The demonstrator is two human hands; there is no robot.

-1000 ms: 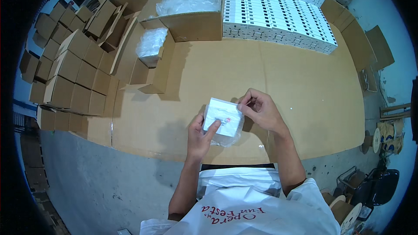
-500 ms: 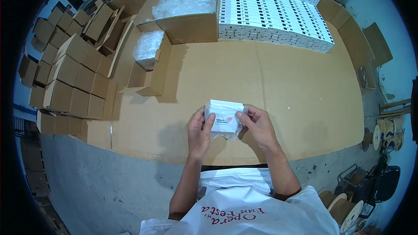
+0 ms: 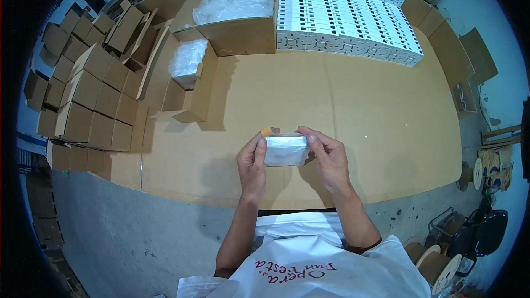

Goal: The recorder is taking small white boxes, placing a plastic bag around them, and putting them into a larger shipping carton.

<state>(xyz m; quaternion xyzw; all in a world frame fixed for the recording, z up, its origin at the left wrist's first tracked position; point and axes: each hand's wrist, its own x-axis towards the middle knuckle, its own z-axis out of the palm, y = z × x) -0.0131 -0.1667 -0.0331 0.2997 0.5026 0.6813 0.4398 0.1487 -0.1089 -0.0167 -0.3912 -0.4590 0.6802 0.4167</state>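
A small white box in a clear plastic bag (image 3: pixel 286 152) is held up over the near edge of the cardboard-topped table. My left hand (image 3: pixel 253 168) grips its left end, thumb on the near side and fingers behind; an orange-yellow wrap shows on one fingertip. At the right end, my right hand (image 3: pixel 330 164) pinches the bag between thumb and fingers. The plain face of the box is towards me, with the plastic drawn smooth over it. Most fingers of both hands are partly hidden behind the package.
An open carton (image 3: pixel 190 98) with bagged white packages stands left of centre. Behind it, a larger carton (image 3: pixel 245 36) holds clear plastic bags. Rows of white boxes (image 3: pixel 348 22) fill the back right. Brown cartons (image 3: pixel 96 99) are stacked at left. Cable spools (image 3: pixel 441 270) stand at lower right.
The bagged box has been tipped between my hands, so its printed face no longer shows and a plain side does. My fingers have shifted to its upper edge.
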